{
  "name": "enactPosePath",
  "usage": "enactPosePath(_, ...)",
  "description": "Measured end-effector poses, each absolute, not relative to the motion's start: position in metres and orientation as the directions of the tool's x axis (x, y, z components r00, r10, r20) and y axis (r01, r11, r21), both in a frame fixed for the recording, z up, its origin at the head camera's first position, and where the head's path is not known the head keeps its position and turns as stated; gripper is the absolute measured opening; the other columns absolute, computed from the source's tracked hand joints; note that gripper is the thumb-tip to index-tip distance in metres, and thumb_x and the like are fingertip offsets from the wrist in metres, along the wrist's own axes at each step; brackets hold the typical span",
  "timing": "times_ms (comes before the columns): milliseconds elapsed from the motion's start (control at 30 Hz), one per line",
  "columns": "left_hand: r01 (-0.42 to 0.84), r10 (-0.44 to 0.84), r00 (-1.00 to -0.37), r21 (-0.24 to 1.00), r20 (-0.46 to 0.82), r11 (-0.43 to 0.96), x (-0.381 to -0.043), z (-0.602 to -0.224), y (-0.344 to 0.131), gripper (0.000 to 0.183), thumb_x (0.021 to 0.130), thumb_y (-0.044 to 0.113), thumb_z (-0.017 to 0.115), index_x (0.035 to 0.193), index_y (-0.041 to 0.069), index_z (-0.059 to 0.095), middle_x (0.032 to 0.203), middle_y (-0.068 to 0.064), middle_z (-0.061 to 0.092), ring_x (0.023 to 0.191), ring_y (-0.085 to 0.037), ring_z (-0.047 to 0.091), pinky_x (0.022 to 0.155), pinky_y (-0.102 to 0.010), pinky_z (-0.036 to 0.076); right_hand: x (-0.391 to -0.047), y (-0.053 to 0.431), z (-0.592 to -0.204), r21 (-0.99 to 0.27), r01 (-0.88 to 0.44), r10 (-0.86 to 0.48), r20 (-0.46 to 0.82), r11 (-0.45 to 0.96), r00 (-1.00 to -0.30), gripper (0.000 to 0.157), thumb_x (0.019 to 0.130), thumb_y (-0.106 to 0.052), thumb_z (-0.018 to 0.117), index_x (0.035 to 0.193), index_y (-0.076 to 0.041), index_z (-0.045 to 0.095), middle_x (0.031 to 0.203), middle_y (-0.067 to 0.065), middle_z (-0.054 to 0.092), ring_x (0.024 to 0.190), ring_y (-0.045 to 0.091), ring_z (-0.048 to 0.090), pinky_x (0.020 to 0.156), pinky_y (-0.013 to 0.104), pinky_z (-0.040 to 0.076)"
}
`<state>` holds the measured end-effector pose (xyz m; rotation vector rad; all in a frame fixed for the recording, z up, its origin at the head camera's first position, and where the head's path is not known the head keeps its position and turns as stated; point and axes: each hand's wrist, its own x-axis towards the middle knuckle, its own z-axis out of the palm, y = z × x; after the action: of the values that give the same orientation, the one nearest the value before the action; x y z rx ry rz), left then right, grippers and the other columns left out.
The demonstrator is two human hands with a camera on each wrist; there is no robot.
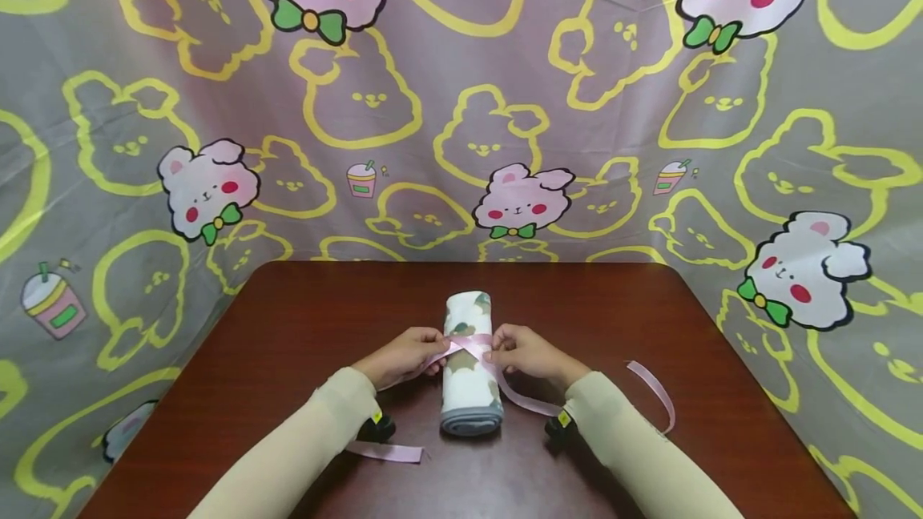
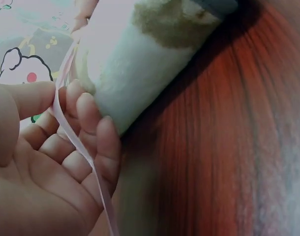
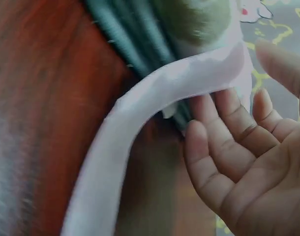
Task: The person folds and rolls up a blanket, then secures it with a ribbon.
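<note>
A rolled towel (image 1: 461,395), white with green and brown patches and a grey edge, lies lengthwise on the table. Pink ribbon (image 1: 472,340) goes around its middle and crosses on top. At the roll's left side, my left hand (image 1: 409,352) pinches one ribbon length (image 2: 66,125) between thumb and finger, and its tail runs down over the palm. My right hand (image 1: 532,355) is at the opposite side. In the right wrist view its thumb stands apart from the loosely bent fingers (image 3: 228,142), whose tips are right at the other ribbon length (image 3: 155,86).
The dark red-brown table (image 1: 332,295) carries the loose ribbon ends: a short one (image 1: 389,452) by the left forearm and a curled one (image 1: 659,399) beyond the right sleeve. A patterned curtain (image 1: 425,126) hangs behind and along both sides.
</note>
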<state>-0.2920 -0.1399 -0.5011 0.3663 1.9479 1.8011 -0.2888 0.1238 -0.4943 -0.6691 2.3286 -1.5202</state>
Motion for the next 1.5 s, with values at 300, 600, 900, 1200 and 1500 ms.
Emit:
enactPosePath(300,-0.085,0.457,-0.881,0.991,-0.121,0.1,-0.29,-0.504,-0.139,0.015,0.097,0.007,0.057,0.096,-0.007,0.06,0.072,-0.009,0.06,0.057,-0.011,0.052,0.052,-0.021,0.043,-0.288,0.146,-0.496,-0.935,-0.195,-0.486,0.027,0.297,-0.874,0.025,0.083,-0.008,0.076,0.088,0.001,0.054,0.068,0.002,0.054,0.059,0.014,0.052,0.054,0.028,0.044)
enactPosePath(600,-0.216,0.503,-0.832,0.972,-0.233,0.093,-0.296,-0.508,-0.139,0.023,0.099,0.022,0.057,0.095,-0.001,0.061,0.073,-0.007,0.063,0.057,-0.011,0.055,0.052,-0.023,0.047,-0.288,0.134,-0.496,-0.92,-0.204,-0.521,0.001,0.333,-0.853,0.021,0.094,-0.023,0.065,0.092,-0.003,0.065,0.067,-0.001,0.054,0.06,0.012,0.051,0.054,0.027,0.045)
enactPosePath(900,-0.276,0.534,-0.802,0.959,-0.267,0.065,-0.292,-0.506,-0.132,0.016,0.094,0.02,0.063,0.088,0.005,0.063,0.07,-0.003,0.059,0.056,-0.009,0.055,0.054,-0.023,0.048,-0.28,0.108,-0.487,-0.879,-0.277,-0.469,0.071,0.389,-0.881,0.013,0.088,-0.013,0.071,0.081,-0.002,0.071,0.067,-0.004,0.057,0.061,0.01,0.047,0.052,0.025,0.037)
enactPosePath(1200,-0.369,0.566,-0.769,0.929,-0.297,-0.014,-0.292,-0.51,-0.132,0.021,0.1,0.016,0.052,0.085,0.007,0.062,0.069,0.0,0.057,0.057,-0.008,0.051,0.053,-0.021,0.044,-0.276,0.104,-0.486,-0.958,-0.128,-0.454,-0.002,0.256,-0.891,0.013,0.087,-0.01,0.071,0.088,0.003,0.071,0.074,0.0,0.063,0.068,0.011,0.054,0.056,0.024,0.044)
enactPosePath(1500,-0.358,0.494,-0.835,0.921,-0.242,-0.154,-0.292,-0.512,-0.124,0.016,0.1,0.012,0.051,0.09,0.009,0.063,0.072,0.001,0.061,0.057,-0.008,0.053,0.054,-0.021,0.045,-0.271,0.105,-0.486,-0.932,-0.14,-0.476,-0.039,0.335,-0.879,0.01,0.084,-0.01,0.073,0.087,0.0,0.072,0.071,-0.002,0.061,0.062,0.01,0.052,0.052,0.026,0.044)
